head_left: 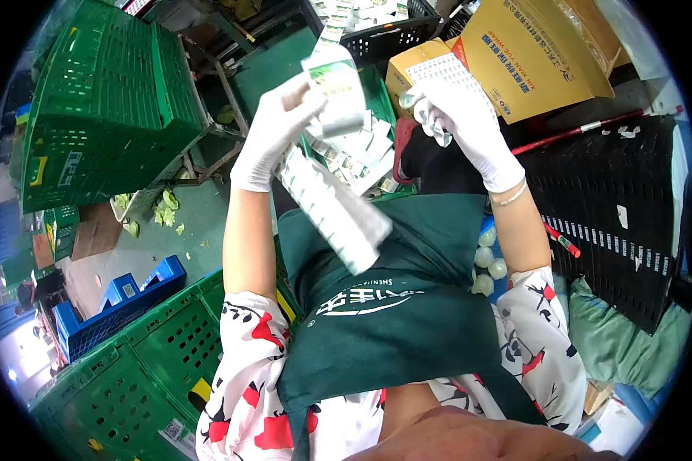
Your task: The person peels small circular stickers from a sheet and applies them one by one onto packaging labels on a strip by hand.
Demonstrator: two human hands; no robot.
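Note:
My left hand (281, 127), in a white glove, is closed on a strip of white-and-green printed labels (340, 88). Below that hand, a long folded length of label strip (334, 211) hangs in front of the dark green apron, its lower end blurred. My right hand (461, 123), also gloved in white, has its fingers curled around a small shiny greyish piece that I cannot make out. Behind the right hand lies a sheet with rows of small print (446, 71). Between the hands, a green crate (378, 96) holds a heap of similar labels (361, 157).
A black crate (388, 34) with more labels stands at the far side, beside an open cardboard box (527, 58). Green crates (104, 115) are stacked at left, with another green crate (150, 346) lower left. Black crates (607, 215) and a red pole (577, 131) stand right.

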